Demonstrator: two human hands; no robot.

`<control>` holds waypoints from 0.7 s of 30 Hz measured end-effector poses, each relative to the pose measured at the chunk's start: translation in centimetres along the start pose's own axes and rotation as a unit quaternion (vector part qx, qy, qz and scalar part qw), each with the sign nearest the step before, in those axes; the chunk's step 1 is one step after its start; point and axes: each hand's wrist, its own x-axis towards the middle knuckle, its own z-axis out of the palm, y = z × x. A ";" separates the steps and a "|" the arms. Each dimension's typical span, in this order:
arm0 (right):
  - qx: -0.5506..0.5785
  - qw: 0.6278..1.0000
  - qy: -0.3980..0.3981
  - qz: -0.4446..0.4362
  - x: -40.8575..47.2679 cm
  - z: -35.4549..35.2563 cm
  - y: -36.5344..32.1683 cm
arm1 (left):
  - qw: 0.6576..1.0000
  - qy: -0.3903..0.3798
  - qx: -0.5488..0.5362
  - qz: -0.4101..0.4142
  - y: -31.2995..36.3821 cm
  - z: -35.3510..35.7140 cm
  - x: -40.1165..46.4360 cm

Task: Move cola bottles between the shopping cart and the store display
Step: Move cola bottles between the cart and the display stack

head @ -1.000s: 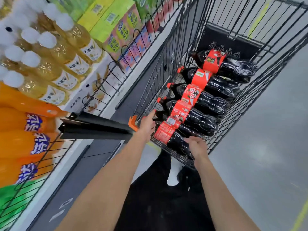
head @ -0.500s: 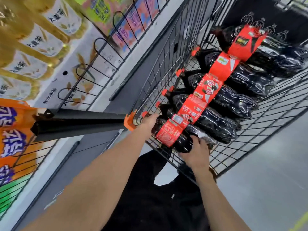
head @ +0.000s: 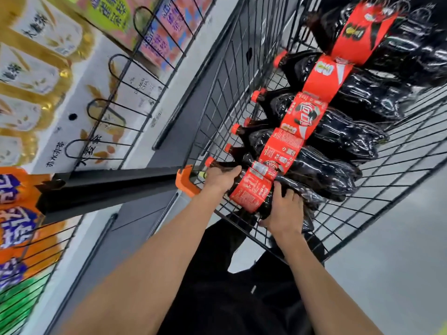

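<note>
Wire cart (head: 219, 97) (cola bottles (head: 336, 131) inside)

Both bare forearms reach forward. The left hand (head: 221, 178) curls its fingers over something dark at its fingertips; the right hand (head: 285, 211) grips beside it, fingers spread.

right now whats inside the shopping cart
Cola bottles with red labels lie side by side in the shopping cart. The left hand and right hand grip the nearest cola bottle. The stacked bottles hide whatever lies under them.
</note>
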 end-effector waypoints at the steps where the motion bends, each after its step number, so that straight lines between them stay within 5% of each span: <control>1: 0.005 1.000 0.003 -0.004 0.0 -0.2 0.2 | 1.000 -0.001 -0.001 0.008 0.2 0.0 -0.5; 6: 0.034 0.999 0.025 -0.021 -0.7 -1.8 1.3 | 0.997 0.023 -0.030 0.072 1.8 0.3 -3.6; 10: 0.091 0.990 0.108 -0.026 -3.1 -3.0 0.8 | 0.980 0.052 -0.164 0.104 1.3 -0.4 -6.7; 14: 0.122 0.977 0.175 0.011 -5.6 -4.9 -1.1 | 0.955 -0.021 -0.287 0.077 1.1 1.3 -10.8; 21: 0.140 0.959 0.242 0.035 -9.4 -9.7 -3.6 | 0.944 -0.017 -0.301 0.132 4.4 0.2 -14.2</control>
